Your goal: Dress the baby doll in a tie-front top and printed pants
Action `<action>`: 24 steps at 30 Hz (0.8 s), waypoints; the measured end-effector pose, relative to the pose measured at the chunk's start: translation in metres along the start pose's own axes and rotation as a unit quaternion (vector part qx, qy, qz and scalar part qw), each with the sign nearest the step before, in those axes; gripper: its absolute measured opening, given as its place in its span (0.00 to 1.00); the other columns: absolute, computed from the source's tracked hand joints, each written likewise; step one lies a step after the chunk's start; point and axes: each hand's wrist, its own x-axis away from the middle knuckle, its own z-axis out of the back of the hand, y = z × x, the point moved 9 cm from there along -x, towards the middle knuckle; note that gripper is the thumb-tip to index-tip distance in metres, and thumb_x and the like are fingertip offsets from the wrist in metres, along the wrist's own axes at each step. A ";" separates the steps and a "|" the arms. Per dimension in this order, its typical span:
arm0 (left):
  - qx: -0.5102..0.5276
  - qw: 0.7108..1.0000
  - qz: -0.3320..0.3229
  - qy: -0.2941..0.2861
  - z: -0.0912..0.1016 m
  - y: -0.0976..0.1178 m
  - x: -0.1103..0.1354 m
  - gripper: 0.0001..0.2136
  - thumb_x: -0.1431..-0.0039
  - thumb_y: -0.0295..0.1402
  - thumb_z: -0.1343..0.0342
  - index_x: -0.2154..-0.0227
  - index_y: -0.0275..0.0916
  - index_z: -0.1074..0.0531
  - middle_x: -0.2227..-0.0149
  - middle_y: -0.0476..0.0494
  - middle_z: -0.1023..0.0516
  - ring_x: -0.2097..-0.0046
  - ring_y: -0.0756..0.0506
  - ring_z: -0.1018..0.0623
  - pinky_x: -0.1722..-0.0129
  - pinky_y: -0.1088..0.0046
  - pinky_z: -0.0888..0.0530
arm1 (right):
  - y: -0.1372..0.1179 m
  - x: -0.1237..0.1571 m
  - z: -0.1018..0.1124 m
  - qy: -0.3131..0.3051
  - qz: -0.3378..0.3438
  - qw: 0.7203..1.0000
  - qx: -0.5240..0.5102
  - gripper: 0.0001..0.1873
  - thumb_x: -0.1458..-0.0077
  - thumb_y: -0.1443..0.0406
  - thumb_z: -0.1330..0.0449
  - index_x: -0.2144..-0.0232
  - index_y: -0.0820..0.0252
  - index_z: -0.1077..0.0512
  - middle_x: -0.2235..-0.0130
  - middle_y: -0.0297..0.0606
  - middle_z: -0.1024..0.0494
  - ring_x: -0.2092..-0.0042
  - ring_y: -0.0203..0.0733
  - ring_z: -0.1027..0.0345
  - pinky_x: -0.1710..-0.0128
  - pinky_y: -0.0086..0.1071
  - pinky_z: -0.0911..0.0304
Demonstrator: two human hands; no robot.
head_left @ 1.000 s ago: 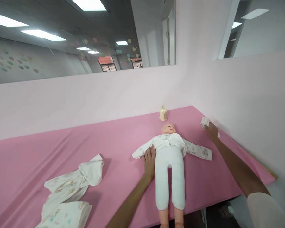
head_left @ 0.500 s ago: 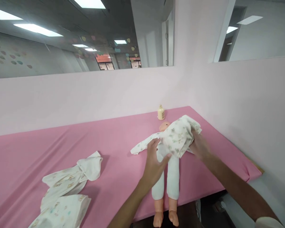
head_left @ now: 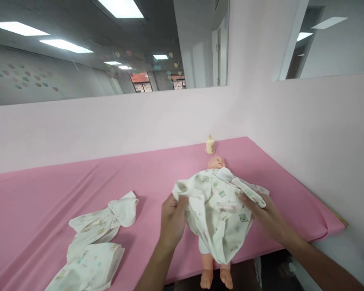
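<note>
1. Between both hands, I see an animal-print baby garment [head_left: 227,216] held over the baby doll's [head_left: 216,163] torso.
2. My left hand [head_left: 173,220] is clamped on one side of it, my right hand [head_left: 263,212] on the other, probably so the fabric hangs spread.
3. Beyond both hands stands a cream-coloured bottle [head_left: 210,146], perhaps clear of the cloth.
4. Left of my left hand, baby clothes [head_left: 98,228] lie on the bench [head_left: 157,173], seemingly leaving working room.

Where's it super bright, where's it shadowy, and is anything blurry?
Head view: ceiling light panels glare white. Head view: soft shadow on the pink sheet beside the folded printed cloth. Head view: the held baby garment looks slightly fuzzy.
</note>
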 end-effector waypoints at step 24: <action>-0.162 0.950 -0.225 -0.142 -0.031 0.076 0.006 0.27 0.44 0.37 0.40 0.42 0.52 0.40 0.38 0.42 0.38 0.38 0.38 0.35 0.50 0.64 0.26 | -0.088 -0.041 -0.019 0.005 -0.008 0.997 -0.071 0.13 0.46 0.60 0.42 0.57 0.55 0.30 0.70 0.31 0.28 0.73 0.35 0.36 0.78 0.27 0.42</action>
